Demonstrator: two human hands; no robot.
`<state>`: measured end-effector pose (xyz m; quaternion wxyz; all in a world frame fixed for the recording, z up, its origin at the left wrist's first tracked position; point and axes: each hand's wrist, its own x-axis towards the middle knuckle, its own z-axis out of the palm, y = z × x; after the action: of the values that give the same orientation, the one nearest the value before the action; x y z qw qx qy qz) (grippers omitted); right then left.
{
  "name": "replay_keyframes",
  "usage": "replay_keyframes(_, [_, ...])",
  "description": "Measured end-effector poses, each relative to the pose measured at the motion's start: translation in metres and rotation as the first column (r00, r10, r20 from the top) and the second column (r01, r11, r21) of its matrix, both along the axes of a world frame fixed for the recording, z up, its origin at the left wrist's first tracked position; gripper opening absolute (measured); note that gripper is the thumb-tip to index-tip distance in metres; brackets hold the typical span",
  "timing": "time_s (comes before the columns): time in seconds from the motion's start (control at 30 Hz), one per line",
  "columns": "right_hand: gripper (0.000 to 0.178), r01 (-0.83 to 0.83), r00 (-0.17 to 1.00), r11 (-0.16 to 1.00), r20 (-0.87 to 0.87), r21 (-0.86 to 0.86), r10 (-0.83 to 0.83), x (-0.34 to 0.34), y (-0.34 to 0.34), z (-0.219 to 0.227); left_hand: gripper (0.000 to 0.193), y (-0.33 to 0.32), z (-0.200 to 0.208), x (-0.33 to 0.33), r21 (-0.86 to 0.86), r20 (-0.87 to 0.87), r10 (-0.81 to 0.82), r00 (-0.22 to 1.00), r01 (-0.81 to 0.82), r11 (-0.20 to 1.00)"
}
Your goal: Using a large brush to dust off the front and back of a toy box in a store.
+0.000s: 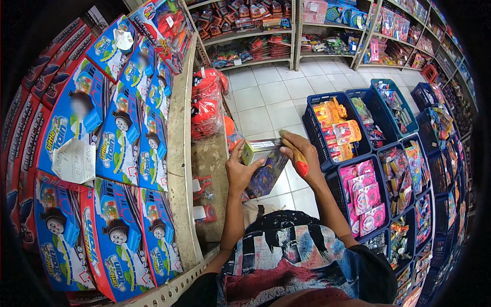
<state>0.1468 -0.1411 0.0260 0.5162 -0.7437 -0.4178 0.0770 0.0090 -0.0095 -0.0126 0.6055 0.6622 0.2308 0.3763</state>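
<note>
My left hand (241, 168) grips the left side of a toy box (269, 179), its fingers and thumb around the edge. The box has a dark purple-blue face and a green and white end, and is held tilted in front of my body. In my right hand (302, 153) is a paintbrush (302, 168) with a tan handle and a red end. Its bristles point up and to the left, by the far right edge of the box. My right fingers wrap the handle and partly hide it.
On the left, a shelf (182, 169) bears stacked blue train boxes (118, 138) with a handwritten paper sign (74, 159). Red bagged toys (207, 97) sit beyond its edge. Blue baskets (335, 158) of packaged toys stand at right on white tile floor (263, 97). Stocked racks (296, 36) line the back.
</note>
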Motion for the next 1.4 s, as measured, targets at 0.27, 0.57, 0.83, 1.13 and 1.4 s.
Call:
replay_keyframes(0.27, [0.04, -0.04, 0.995, 0.999, 0.092, 0.014, 0.038, -0.002, 0.001, 0.004, 0.074, -0.001, 0.002, 0.001, 0.022, -0.019, 0.003, 1.0, -0.003, 1.0])
replay_keyframes(0.57, [0.041, -0.002, 0.998, 1.0, 0.065, -0.031, 0.004, -0.003, 0.002, -0.001, 0.074, -0.001, -0.001, 0.001, 0.087, -0.037, 0.027, 0.999, -0.024, 0.996])
replay_keyframes(0.83, [0.041, -0.068, 0.993, 0.997, 0.1, 0.021, 0.065, -0.007, 0.004, 0.002, 0.076, -0.001, -0.004, 0.002, 0.113, -0.087, 0.038, 0.996, -0.028, 0.993])
replay_keyframes(1.13, [0.041, -0.021, 0.994, 0.999, 0.102, -0.031, 0.024, -0.005, 0.004, -0.001, 0.076, -0.001, -0.003, 0.001, 0.129, -0.11, 0.056, 0.992, -0.042, 0.991])
replay_keyframes(1.4, [0.041, -0.165, 0.986, 0.986, -0.012, 0.02, 0.165, -0.011, 0.007, 0.006, 0.075, 0.002, -0.013, 0.003, 0.076, -0.176, 0.041, 0.983, -0.028, 0.997])
